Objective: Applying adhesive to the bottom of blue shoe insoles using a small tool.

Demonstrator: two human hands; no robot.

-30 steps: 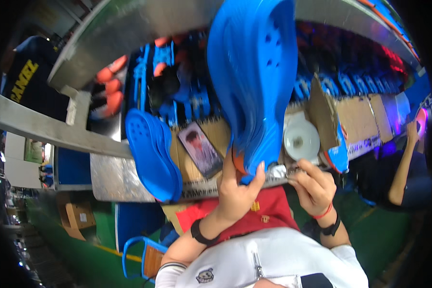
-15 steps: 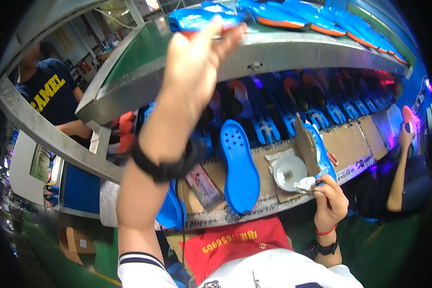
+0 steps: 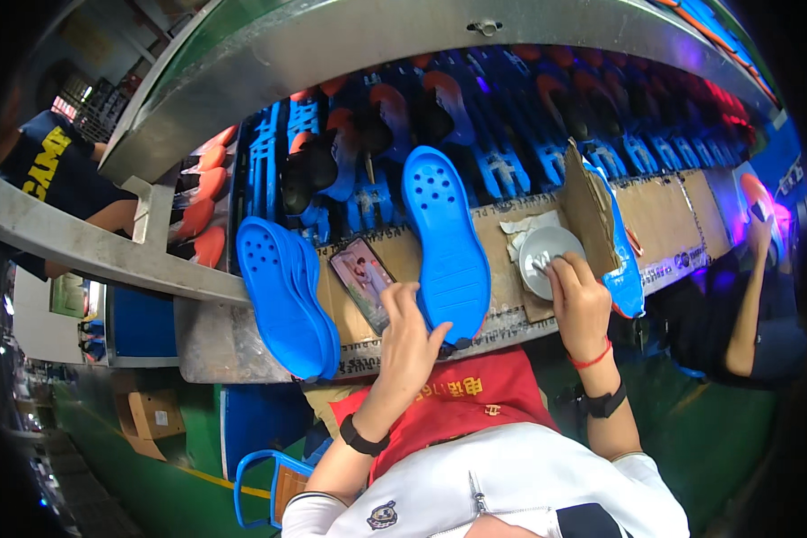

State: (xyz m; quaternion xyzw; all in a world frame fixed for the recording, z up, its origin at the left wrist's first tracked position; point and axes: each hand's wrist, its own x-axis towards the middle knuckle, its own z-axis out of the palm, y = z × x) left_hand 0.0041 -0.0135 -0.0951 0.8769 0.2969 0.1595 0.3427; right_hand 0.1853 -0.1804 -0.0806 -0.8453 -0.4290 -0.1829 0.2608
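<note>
A single blue shoe sole (image 3: 450, 260), with holes at its far end, lies in front of me on the cardboard-covered bench. My left hand (image 3: 407, 345) is open, fingers apart, beside the near end of that sole; its thumb reaches the sole's edge, and I cannot tell whether it touches. With fingertips pinched, my right hand (image 3: 583, 300) dips into a small white bowl (image 3: 560, 242). A bit of white cloth (image 3: 541, 265) shows at those fingertips, mostly hidden. Left of the phone (image 3: 364, 280) stands a stack of blue soles (image 3: 282, 300).
Another blue sole (image 3: 626, 287) leans behind an upright cardboard flap (image 3: 592, 211). Rows of shoes (image 3: 502, 166) sit under a metal-edged shelf (image 3: 475, 40). Other people are at both sides; the one at right holds a shoe (image 3: 756, 195). A blue-framed stool (image 3: 273, 484) stands below left.
My left hand has come down from the soles on the upper shelf to beside the single sole. The right hand has moved from the bowl's near side into the bowl with the white cloth.
</note>
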